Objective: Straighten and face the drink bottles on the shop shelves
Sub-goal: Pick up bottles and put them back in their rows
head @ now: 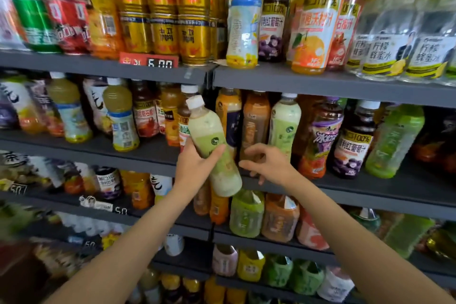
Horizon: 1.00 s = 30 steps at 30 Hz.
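Note:
My left hand (197, 163) grips a pale green drink bottle (212, 136) with a white cap, held tilted to the left in front of the second shelf (370, 190). My right hand (266, 163) hovers just right of it with loosely curled fingers that hold nothing, in front of a brown tea bottle (255, 121). A matching pale green bottle (285, 121) stands upright on the shelf behind my right hand. A dark blue and orange bottle (230, 116) stands just behind the held bottle.
Gold cans (161, 7) and juice bottles fill the top shelf (320, 81). Purple grape juice (354, 140) and a green tea bottle (392, 140) stand to the right. Lower shelves (271, 244) hold several more bottles. A red price tag (149, 60) sits on the top shelf edge.

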Each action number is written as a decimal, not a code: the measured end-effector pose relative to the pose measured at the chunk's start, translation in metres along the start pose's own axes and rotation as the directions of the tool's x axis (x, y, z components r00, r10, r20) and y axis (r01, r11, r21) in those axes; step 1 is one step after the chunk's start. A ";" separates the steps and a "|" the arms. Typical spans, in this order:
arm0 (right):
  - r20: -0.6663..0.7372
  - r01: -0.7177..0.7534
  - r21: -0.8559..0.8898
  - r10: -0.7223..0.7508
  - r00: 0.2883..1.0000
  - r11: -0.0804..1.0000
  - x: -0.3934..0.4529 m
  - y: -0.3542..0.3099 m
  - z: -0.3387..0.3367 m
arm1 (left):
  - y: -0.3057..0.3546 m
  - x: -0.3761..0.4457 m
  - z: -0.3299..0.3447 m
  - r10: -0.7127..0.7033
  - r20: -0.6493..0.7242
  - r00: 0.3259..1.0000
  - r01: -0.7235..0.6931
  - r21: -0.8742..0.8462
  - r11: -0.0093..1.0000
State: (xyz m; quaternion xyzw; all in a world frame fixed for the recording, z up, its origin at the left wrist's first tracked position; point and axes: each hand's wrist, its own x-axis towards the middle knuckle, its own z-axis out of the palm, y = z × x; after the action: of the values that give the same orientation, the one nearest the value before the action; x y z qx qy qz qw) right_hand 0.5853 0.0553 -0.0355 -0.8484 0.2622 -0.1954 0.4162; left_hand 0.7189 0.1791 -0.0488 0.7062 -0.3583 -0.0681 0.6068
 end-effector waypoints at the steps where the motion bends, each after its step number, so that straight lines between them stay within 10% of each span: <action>1: -0.008 -0.010 0.030 0.010 1.000 0.999 0.005 -0.001 0.004 | -0.003 0.003 -0.007 -0.018 -0.033 0.999 0.018 0.012 1.000; 6: -0.113 0.067 0.038 -0.063 0.992 0.997 0.033 -0.016 0.033 | -0.017 0.015 -0.041 -0.075 -0.147 0.986 0.086 0.070 0.994; 13: -0.418 0.152 -0.558 -0.435 0.798 0.816 0.052 -0.048 0.042 | -0.028 0.030 -0.073 -0.034 -0.075 0.997 0.045 0.154 0.987; 20: -0.504 -0.217 -0.493 -0.073 0.861 0.842 0.091 -0.078 0.054 | -0.033 0.054 -0.095 0.009 0.187 0.982 -0.035 0.140 0.990; 30: -0.660 -0.298 -0.415 -0.059 0.749 0.859 0.090 -0.090 0.077 | -0.056 0.085 -0.126 -0.037 0.169 0.985 0.034 0.024 0.999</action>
State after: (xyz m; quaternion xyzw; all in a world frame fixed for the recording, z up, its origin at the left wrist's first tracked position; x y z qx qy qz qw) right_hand 0.7237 0.0933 0.0035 -0.7843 0.4871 -0.3762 0.0782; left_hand 0.8716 0.2311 -0.0389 0.7104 -0.3968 -0.1349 0.5654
